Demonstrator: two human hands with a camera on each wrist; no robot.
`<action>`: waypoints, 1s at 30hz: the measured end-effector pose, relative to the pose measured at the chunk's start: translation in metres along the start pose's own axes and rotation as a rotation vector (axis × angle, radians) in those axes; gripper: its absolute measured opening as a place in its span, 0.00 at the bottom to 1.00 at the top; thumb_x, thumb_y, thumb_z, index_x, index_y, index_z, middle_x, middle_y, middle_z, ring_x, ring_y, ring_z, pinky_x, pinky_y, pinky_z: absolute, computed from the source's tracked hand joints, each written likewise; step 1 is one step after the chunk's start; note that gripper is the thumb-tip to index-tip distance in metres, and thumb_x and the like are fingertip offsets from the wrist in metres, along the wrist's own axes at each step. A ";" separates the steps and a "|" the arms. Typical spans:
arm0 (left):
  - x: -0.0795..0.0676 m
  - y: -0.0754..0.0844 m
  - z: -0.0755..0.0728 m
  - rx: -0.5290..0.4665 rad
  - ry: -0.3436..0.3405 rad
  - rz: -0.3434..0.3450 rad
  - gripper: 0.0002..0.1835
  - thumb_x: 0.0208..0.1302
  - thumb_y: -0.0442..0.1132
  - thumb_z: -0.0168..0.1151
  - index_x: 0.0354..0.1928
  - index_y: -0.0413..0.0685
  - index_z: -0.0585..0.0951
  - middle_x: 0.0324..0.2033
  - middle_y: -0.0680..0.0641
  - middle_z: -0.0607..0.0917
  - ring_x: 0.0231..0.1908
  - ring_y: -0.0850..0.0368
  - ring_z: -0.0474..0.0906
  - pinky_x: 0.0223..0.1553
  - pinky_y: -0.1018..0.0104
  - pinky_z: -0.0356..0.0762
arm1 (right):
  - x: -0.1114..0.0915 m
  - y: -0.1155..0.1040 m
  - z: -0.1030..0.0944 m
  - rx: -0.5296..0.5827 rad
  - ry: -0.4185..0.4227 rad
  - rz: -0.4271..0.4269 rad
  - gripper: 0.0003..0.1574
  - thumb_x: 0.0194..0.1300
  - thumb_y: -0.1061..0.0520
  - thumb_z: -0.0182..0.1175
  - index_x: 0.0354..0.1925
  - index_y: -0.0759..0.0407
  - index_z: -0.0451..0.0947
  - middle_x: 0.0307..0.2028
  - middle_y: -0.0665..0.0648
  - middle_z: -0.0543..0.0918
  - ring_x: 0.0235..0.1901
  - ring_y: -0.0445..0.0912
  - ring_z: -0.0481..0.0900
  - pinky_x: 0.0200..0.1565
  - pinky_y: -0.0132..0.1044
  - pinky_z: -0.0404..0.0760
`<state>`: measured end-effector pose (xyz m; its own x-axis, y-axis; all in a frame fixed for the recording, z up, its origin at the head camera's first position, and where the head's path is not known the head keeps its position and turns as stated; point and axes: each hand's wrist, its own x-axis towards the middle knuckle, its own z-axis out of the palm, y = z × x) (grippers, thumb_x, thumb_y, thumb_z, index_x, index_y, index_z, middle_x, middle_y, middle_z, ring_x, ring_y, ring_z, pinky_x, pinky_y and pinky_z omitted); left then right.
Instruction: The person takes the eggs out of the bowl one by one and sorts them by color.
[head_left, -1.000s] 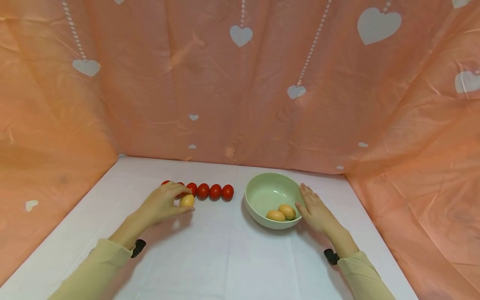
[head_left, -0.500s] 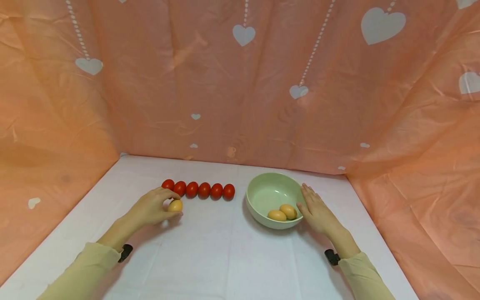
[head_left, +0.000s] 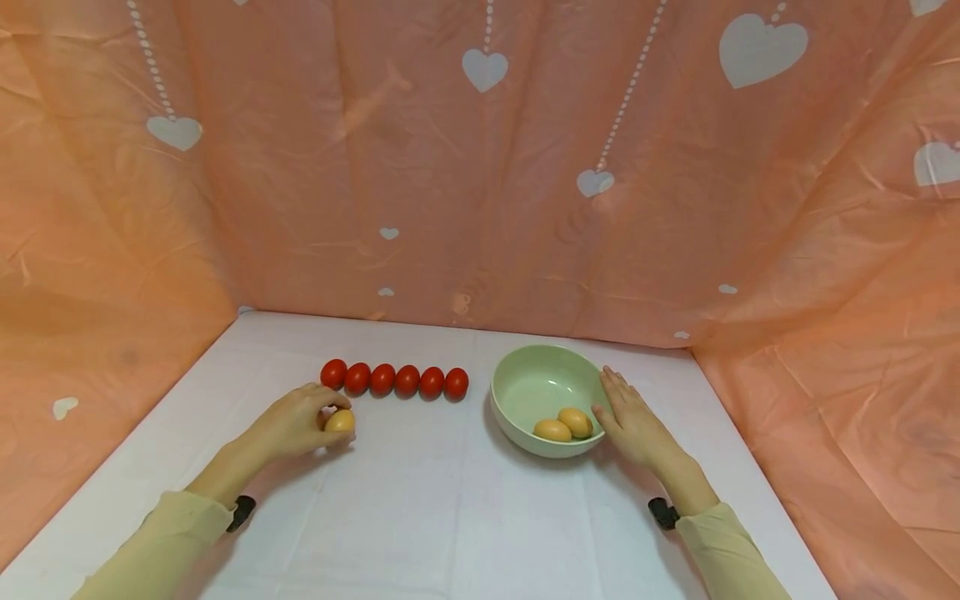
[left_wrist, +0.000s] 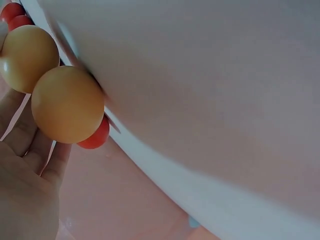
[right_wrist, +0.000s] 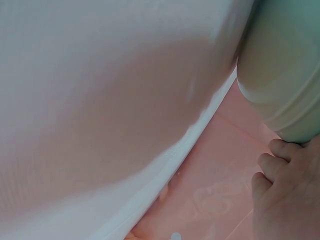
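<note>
My left hand (head_left: 292, 422) holds a yellow egg (head_left: 341, 422) between thumb and fingers, low over the white table, just in front of the left end of a row of red eggs (head_left: 407, 381). In the left wrist view, that yellow egg (left_wrist: 30, 57) has a second yellow egg (left_wrist: 68, 105) right beside it, near the fingers; whether the hand grips this one too I cannot tell. My right hand (head_left: 633, 425) rests with extended fingers against the right side of a pale green bowl (head_left: 525, 437). Inside the bowl lie two yellow eggs (head_left: 553, 430), side by side.
A white cloth (head_left: 457, 517) covers the table. Orange-pink curtains (head_left: 480, 250) with pale hearts enclose the back and both sides. Several red eggs stand close together in one line to the left of the bowl.
My left hand has moved left and slightly nearer with the yellow egg, uncovering the left end of the red row. My right hand stays at the bowl.
</note>
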<state>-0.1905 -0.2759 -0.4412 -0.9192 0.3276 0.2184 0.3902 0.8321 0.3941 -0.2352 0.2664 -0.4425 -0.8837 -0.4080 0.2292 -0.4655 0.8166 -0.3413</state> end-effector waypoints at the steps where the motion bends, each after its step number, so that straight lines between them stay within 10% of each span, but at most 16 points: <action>1: 0.000 0.000 0.000 0.000 -0.002 -0.002 0.20 0.54 0.47 0.81 0.47 0.48 0.87 0.41 0.51 0.85 0.39 0.55 0.79 0.40 0.61 0.82 | 0.000 0.000 0.000 0.000 0.000 0.000 0.41 0.83 0.51 0.46 0.78 0.77 0.50 0.79 0.73 0.52 0.79 0.68 0.48 0.76 0.65 0.49; 30: 0.000 0.001 -0.001 0.001 -0.016 -0.022 0.26 0.53 0.51 0.82 0.51 0.49 0.87 0.47 0.48 0.87 0.45 0.50 0.79 0.46 0.52 0.81 | 0.000 0.001 0.001 0.002 0.003 0.006 0.41 0.83 0.50 0.45 0.78 0.76 0.49 0.79 0.72 0.52 0.79 0.68 0.48 0.76 0.64 0.49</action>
<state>-0.1901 -0.2751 -0.4400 -0.9282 0.3164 0.1959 0.3701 0.8397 0.3973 -0.2355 0.2670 -0.4438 -0.8864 -0.4018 0.2300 -0.4603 0.8182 -0.3444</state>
